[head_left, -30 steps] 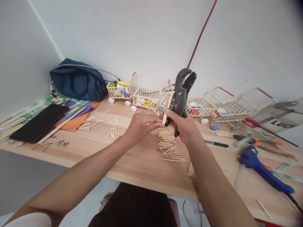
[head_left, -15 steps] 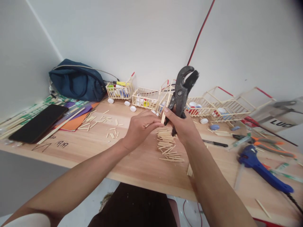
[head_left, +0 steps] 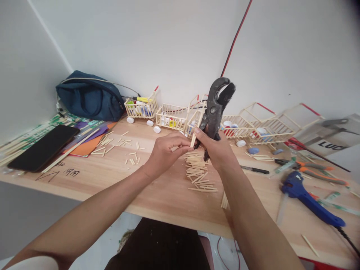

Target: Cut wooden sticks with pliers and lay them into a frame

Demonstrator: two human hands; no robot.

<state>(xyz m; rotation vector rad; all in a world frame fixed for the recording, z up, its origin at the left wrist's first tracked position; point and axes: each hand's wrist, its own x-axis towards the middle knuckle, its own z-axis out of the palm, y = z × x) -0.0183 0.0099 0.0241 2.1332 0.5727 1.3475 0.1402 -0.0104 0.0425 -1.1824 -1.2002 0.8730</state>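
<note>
My right hand [head_left: 218, 150] is closed around a black ratchet-type pipe cutter [head_left: 213, 110], its curved jaw pointing up. The thumb of that hand also presses on a few pale wooden sticks [head_left: 193, 141] held upright beside the cutter. My left hand [head_left: 170, 152] pinches the lower part of these sticks between thumb and fingertips. How many sticks there are I cannot tell. Below both hands lies a pile of short cut sticks [head_left: 201, 174] on the wooden table [head_left: 157, 202].
Behind stand several small stick-built carts [head_left: 171, 114] with bottle-cap wheels. A blue bag [head_left: 90, 95] and a phone [head_left: 43, 148] lie left, near scattered stick pieces [head_left: 132, 153]. On the right are a blue glue gun [head_left: 312, 198], orange-handled pliers [head_left: 317, 170] and a black pen [head_left: 254, 169].
The whole view has shifted slightly. Both hands keep nearly the same pose, with the cutter and the sticks still held.
</note>
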